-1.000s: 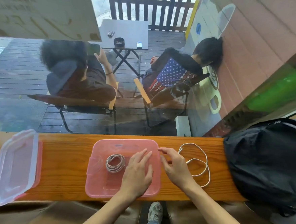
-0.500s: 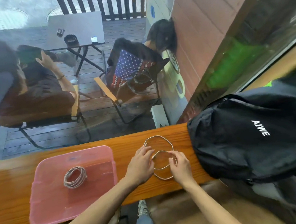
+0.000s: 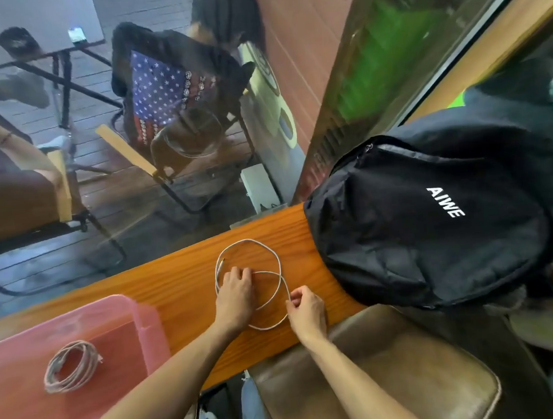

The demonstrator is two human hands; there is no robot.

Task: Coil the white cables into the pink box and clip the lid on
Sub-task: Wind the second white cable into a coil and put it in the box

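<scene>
A loose white cable (image 3: 273, 253) lies in two open loops on the wooden counter (image 3: 175, 278). My left hand (image 3: 235, 292) rests on the cable's left side, fingers pinched on the strand where the loops cross. My right hand (image 3: 305, 310) pinches the cable at the lower right of the loops. The pink box (image 3: 135, 320) stands at the lower left with its top open. A coiled white cable (image 3: 71, 366) lies flat inside it. The lid is out of view.
A black backpack (image 3: 433, 218) lies on the counter just right of the cable. A brown padded stool (image 3: 394, 374) stands below the counter edge. Beyond the glass pane, people sit on folding chairs at a small table on a deck.
The view has swung right, so the lid has left the frame. Both hands left the pink box for the loose cable. Now they pinch it, the right hand nearer the counter's front edge.
</scene>
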